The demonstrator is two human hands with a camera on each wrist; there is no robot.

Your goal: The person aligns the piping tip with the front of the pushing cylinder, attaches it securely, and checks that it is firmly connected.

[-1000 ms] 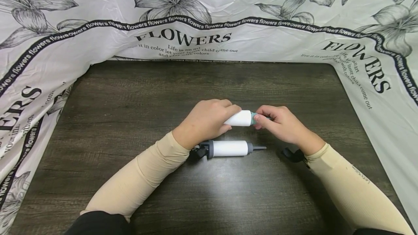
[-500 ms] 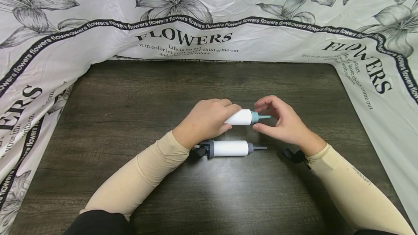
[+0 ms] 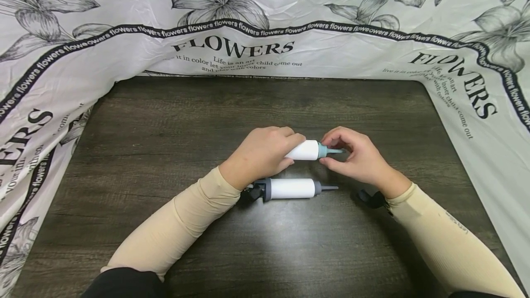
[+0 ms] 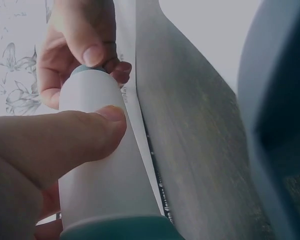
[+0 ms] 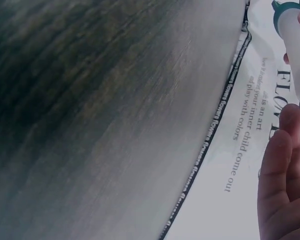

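A white balloon pump with a teal nozzle cap lies sideways in my left hand. In the left wrist view the left thumb presses along the white barrel, and the pump's teal rear collar shows at the bottom. My right hand pinches the nozzle cap between thumb and fingers; the thin teal nozzle tip points into its palm. The pump's rear end is hidden under the left hand in the head view.
A second balloon pump, white with grey ends, lies on the dark wooden table just in front of the held one. White cloth with flower prints surrounds the table. A black strap hangs at the right wrist.
The right hand let go of the nozzle cap, its fingers spreading around the nozzle, then came back in on the cap. The left hand and the second pump stay put.
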